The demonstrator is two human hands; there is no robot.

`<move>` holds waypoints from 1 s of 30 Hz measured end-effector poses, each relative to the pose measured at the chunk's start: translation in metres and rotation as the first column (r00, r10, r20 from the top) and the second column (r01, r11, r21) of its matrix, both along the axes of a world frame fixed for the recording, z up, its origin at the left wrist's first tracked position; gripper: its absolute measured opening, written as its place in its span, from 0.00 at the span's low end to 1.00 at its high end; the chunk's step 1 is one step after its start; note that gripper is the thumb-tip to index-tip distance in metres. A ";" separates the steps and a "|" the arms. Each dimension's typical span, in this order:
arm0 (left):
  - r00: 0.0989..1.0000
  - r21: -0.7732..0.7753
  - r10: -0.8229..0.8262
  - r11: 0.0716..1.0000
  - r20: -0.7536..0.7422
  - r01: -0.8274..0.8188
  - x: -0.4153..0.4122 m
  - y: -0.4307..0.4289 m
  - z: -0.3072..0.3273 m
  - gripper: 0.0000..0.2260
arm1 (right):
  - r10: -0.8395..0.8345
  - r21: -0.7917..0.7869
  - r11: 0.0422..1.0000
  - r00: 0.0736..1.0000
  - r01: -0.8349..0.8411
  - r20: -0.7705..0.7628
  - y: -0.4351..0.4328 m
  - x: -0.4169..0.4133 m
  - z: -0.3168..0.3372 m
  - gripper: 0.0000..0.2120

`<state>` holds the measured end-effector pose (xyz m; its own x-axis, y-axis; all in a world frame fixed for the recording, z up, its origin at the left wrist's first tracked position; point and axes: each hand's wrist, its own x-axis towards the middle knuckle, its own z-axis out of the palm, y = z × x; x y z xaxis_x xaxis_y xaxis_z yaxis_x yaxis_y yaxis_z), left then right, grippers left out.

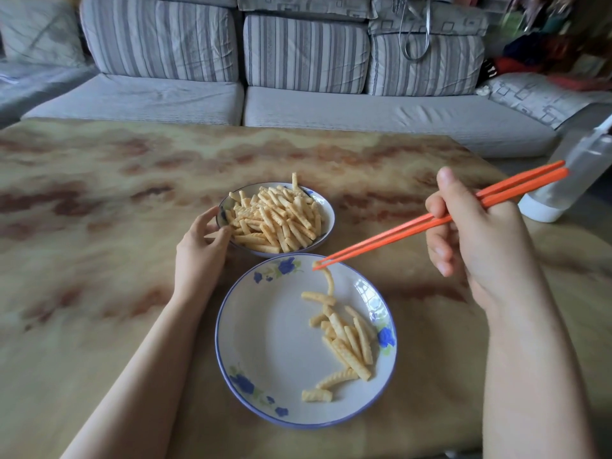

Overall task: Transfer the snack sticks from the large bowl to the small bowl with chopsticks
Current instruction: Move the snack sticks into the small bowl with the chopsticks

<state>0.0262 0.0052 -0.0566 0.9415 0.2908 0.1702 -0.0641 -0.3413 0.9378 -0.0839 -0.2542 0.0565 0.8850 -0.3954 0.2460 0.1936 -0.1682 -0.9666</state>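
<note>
Right hand round two chopsticks, one snack stick between tips; left hand round small bowl

The clear plastic bottle with a white end runs off the right edge, the colourful heap far right is too blurry to tell, and the left hand hides the left rim of the small blue-rimmed bowl.

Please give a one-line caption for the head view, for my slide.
The right hand holds a snack stick with orange chopsticks over the large bowl; left hand grips the small bowl.
</note>
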 end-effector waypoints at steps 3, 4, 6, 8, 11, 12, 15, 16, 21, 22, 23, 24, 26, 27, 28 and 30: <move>1.000 0.002 -0.001 1.000 0.000 0.001 -0.001 0.000 0.001 0.18 | -0.038 0.067 0.997 0.995 0.032 0.093 0.008 0.006 -0.003 0.20; 1.000 0.002 -0.002 1.000 0.001 0.002 -0.001 0.000 0.001 0.18 | -0.052 0.091 0.995 0.992 0.042 0.114 0.011 0.008 -0.003 0.20; 1.000 0.003 -0.002 1.000 0.002 0.002 -0.001 0.000 0.002 0.18 | -0.077 0.140 0.989 0.986 0.056 0.147 0.016 0.012 -0.004 0.20; 1.000 0.002 0.001 1.000 0.000 -0.001 -0.001 0.000 0.002 0.18 | -0.088 0.189 0.980 0.982 0.055 0.170 0.021 0.016 -0.004 0.20; 1.000 0.005 0.005 1.000 -0.001 -0.005 -0.002 -0.001 0.002 0.17 | -0.094 0.262 0.964 0.978 0.043 0.187 0.026 0.022 -0.006 0.20; 1.000 0.007 0.006 1.000 -0.002 -0.006 -0.002 -0.001 0.003 0.17 | -0.101 0.283 0.958 0.976 0.043 0.192 0.028 0.024 -0.006 0.20; 1.000 0.014 0.006 1.000 -0.005 -0.006 -0.002 -0.001 0.003 0.17 | -0.130 0.316 0.947 0.972 0.063 0.196 0.034 0.030 -0.010 0.20; 1.000 0.008 0.003 1.000 -0.005 -0.003 -0.002 -0.001 0.003 0.17 | -0.133 0.314 0.947 0.973 0.067 0.191 0.035 0.033 -0.013 0.20; 1.000 -0.015 -0.003 1.000 -0.012 0.003 0.000 0.000 0.000 0.18 | -0.082 0.233 0.971 0.992 0.059 0.092 0.038 0.045 -0.031 0.20; 1.000 -0.012 -0.003 1.000 -0.011 0.003 0.001 0.000 0.000 0.18 | -0.074 0.219 0.974 0.994 0.056 0.078 0.038 0.046 -0.033 0.21; 1.000 -0.008 -0.003 1.000 -0.010 0.003 0.001 0.000 0.000 0.18 | -0.070 0.213 0.976 0.995 0.054 0.072 0.038 0.046 -0.034 0.21; 1.000 -0.004 -0.002 1.000 -0.010 0.002 0.001 0.000 0.000 0.18 | -0.070 0.212 0.976 0.995 0.053 0.072 0.037 0.046 -0.033 0.21; 1.000 -0.008 -0.002 1.000 -0.010 0.002 0.000 0.000 0.000 0.18 | -0.081 0.221 0.973 0.994 0.063 0.073 0.035 0.043 -0.030 0.21; 1.000 -0.013 -0.005 1.000 -0.009 0.005 0.000 0.000 0.000 0.18 | -0.087 0.230 0.971 0.993 0.068 0.075 0.033 0.042 -0.027 0.21; 1.000 -0.017 -0.008 1.000 -0.008 0.008 0.000 0.000 0.000 0.18 | -0.089 0.242 0.968 0.993 0.067 0.082 0.030 0.040 -0.025 0.21; 1.000 -0.021 -0.010 1.000 -0.007 0.010 0.000 0.000 0.000 0.18 | -0.069 0.267 0.963 0.992 0.039 0.105 0.022 0.035 -0.020 0.21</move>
